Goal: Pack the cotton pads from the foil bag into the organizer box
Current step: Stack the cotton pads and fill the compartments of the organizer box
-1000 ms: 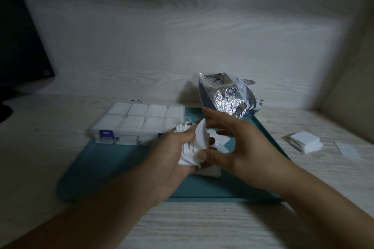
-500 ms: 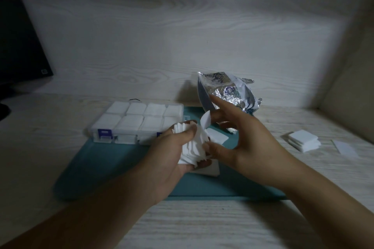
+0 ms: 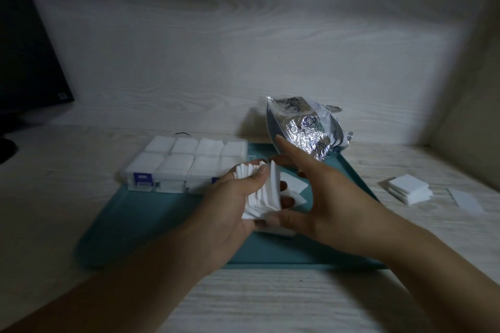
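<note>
My left hand (image 3: 230,205) grips a fanned stack of white cotton pads (image 3: 263,192) above the teal mat (image 3: 151,222). My right hand (image 3: 319,197) is against the stack's right side, thumb under its lower edge and fingers stretched over the top. A few loose pads (image 3: 293,186) lie on the mat behind the hands. The clear organizer box (image 3: 186,163) with blue latches sits at the mat's back left, its compartments filled with white pads. The crumpled foil bag (image 3: 305,127) stands at the mat's back right, just beyond my right fingertips.
A small stack of pads (image 3: 408,188) and a single pad (image 3: 465,200) lie on the wooden table to the right of the mat. A dark monitor (image 3: 27,67) stands at the far left. A wood-grain wall closes the back, a side panel the right.
My right hand has come back from near the foil bag to the stack, its thumb now under the pads. The pad it pinched upright half a second ago is no longer raised.
</note>
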